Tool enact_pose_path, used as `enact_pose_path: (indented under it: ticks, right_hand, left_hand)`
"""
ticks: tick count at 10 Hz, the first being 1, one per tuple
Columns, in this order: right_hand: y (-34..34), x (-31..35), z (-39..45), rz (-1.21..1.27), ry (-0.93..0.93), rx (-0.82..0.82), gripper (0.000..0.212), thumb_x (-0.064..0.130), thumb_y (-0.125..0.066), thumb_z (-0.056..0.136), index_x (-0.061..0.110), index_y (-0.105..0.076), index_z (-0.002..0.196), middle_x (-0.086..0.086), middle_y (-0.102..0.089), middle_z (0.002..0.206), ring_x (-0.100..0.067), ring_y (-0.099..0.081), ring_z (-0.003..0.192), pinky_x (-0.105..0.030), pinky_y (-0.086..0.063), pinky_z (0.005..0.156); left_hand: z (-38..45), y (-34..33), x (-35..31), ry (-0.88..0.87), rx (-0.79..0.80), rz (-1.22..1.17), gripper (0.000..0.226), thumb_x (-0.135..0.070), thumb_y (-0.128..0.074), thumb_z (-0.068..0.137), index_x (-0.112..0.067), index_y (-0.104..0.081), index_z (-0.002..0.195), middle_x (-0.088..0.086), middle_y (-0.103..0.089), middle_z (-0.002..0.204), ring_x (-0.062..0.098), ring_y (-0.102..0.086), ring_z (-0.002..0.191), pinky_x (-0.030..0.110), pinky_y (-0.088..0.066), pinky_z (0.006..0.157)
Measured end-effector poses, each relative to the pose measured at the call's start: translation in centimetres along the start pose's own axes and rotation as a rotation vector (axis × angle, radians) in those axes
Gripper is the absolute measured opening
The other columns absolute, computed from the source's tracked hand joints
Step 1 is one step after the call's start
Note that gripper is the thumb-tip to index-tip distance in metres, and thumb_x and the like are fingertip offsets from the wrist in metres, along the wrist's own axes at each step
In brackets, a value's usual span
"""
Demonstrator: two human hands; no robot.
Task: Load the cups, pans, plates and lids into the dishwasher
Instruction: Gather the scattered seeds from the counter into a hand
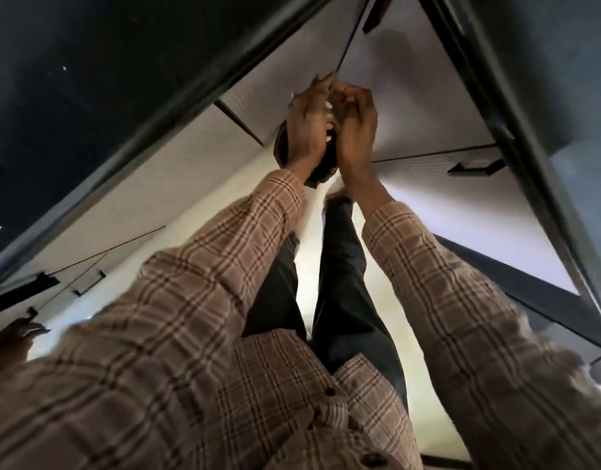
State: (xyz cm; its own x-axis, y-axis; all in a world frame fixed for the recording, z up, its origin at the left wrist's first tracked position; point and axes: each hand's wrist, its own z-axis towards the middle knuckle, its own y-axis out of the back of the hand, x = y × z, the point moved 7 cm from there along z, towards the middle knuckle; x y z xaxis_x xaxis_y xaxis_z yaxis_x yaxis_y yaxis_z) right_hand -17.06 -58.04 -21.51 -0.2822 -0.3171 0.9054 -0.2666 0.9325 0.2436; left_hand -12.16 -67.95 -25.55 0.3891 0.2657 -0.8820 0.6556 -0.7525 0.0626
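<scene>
No cup, pan, plate or lid is in view, and I cannot make out a dishwasher. My left hand (305, 130) and my right hand (358, 130) are pressed close together low in front of me, against the white cabinet fronts (387, 96). Their fingertips meet near a dark vertical seam (343, 52) between two panels. The fingers are curled and blurred; something small and pale shows between the hands, but I cannot tell what it is. Checked sleeves cover both my arms.
Black worktop edges run along the left (88, 164) and the right (529, 130). A black handle (475, 167) sits on a white drawer front at right. My dark trousers (343, 266) and one shoe (321, 171) stand on a pale floor. Another hand (12, 340) shows at far left.
</scene>
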Motion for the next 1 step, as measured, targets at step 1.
enact_pose_path:
  ticks: [1]
  right_hand:
    - [-0.25, -1.77, 1.03, -0.108, 0.034, 0.069, 0.029, 0.005, -0.04, 0.093, -0.002, -0.063, 0.109, -0.012, -0.071, 0.107, -0.015, -0.068, 0.098, -0.027, -0.055, 0.088]
  left_hand:
    - [0.63, 1.58, 0.9, -0.092, -0.006, 0.231, 0.038, -0.039, -0.044, 0.104, -0.028, -0.072, 0.128, -0.006, -0.06, 0.146, 0.011, -0.051, 0.139, 0.048, -0.031, 0.122]
